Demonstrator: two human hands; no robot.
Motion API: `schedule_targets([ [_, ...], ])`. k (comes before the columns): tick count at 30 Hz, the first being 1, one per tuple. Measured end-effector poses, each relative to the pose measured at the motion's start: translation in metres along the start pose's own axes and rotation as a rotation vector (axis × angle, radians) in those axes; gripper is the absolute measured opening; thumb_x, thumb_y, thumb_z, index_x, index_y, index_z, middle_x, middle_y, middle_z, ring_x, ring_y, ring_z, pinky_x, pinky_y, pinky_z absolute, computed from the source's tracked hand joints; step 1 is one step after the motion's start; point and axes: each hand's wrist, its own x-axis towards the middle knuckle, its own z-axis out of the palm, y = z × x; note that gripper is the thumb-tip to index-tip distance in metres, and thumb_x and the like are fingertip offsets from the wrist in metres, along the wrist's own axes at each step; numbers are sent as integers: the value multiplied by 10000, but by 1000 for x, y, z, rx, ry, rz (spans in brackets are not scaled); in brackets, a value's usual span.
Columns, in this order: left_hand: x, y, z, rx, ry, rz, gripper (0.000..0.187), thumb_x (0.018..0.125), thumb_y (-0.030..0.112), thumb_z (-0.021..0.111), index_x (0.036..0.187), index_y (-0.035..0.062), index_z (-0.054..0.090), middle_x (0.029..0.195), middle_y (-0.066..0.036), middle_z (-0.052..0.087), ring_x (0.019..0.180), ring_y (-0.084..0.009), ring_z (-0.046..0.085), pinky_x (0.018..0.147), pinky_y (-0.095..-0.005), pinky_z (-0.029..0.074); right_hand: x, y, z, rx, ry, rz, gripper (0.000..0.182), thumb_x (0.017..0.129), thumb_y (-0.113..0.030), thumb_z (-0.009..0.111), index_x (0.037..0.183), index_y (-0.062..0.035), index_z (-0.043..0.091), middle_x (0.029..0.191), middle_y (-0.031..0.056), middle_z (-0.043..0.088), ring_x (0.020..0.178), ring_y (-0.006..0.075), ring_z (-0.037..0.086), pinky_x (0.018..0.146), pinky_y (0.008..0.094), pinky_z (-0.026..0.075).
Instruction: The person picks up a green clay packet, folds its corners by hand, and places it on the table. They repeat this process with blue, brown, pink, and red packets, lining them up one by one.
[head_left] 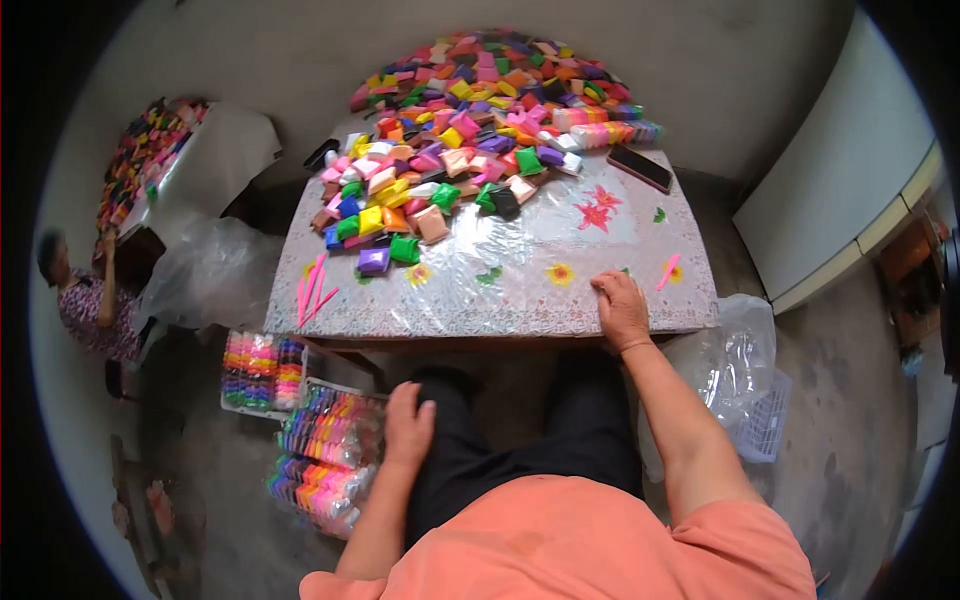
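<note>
My left hand (408, 425) is beside my left thigh, near the packed baskets, with its thumb apart from the fingers and nothing in it. On the table's front edge rests my right hand (622, 308), its fingers curled together and no object visible in them. A large heap of small coloured packets (470, 120) covers the back and left of the table (520, 310). Its nearest packets include a purple one (374, 261) and a green one (405, 249). Several pink sticks (312, 290) lie at the front left, and more pink (668, 272) lies right of my right hand.
A dark phone (640, 168) lies at the table's back right, beside rows of bagged packets (600, 133). Baskets of colourful packets (325, 425) stand on the floor at left. A plastic bag (740, 345) and basket (765, 420) are at right. Another person (95, 300) sits at far left.
</note>
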Motion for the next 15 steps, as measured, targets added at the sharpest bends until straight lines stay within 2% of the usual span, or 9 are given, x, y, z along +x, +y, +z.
schedule_targets([
  [2,-10,45,3,490,-250,-36,506,820,344,668,1273,144,564,1423,-150,437,1331,-423,351,1029,-587,344,1,1,1,-21,0,0,213,785,-52,587,978,-126,636,1047,75,610,1024,293,566,868,415,440],
  [5,-6,38,4,500,-288,-1,576,781,419,683,1299,200,555,1489,-109,358,1358,-462,282,998,-649,344,2,-2,-1,-7,-19,0,227,782,-45,586,990,-120,639,1056,82,616,1034,296,567,879,410,440],
  [9,28,22,12,457,-330,-40,698,722,467,715,1340,204,524,1472,-141,370,1267,-459,383,941,-588,432,5,3,3,10,1,-26,206,790,-46,585,979,-104,645,1047,100,625,1020,311,576,878,418,449],
  [11,48,31,20,559,-395,-74,737,717,491,698,1367,201,507,1470,-168,377,1206,-443,436,949,-584,422,1,2,2,11,22,-50,178,807,-52,583,967,-92,649,1033,108,630,1001,322,581,873,424,456],
  [12,53,40,27,662,-371,26,664,738,463,684,1305,138,568,1419,-193,446,1220,-430,450,942,-609,412,0,2,1,27,15,-35,175,817,-59,584,974,-93,653,1040,105,630,1007,320,581,876,420,456],
  [14,59,31,68,944,-575,283,476,785,407,651,1150,102,683,1247,-171,605,1276,-373,453,974,-563,410,0,1,0,32,9,-20,181,818,-62,583,980,-95,655,1039,107,628,1012,317,581,875,415,457],
  [15,50,30,95,841,-818,215,404,814,374,626,1097,97,706,1182,-166,638,1249,-334,492,998,-503,407,-3,0,0,35,7,-12,182,819,-62,582,981,-95,658,1044,107,630,1016,315,582,877,415,458],
])
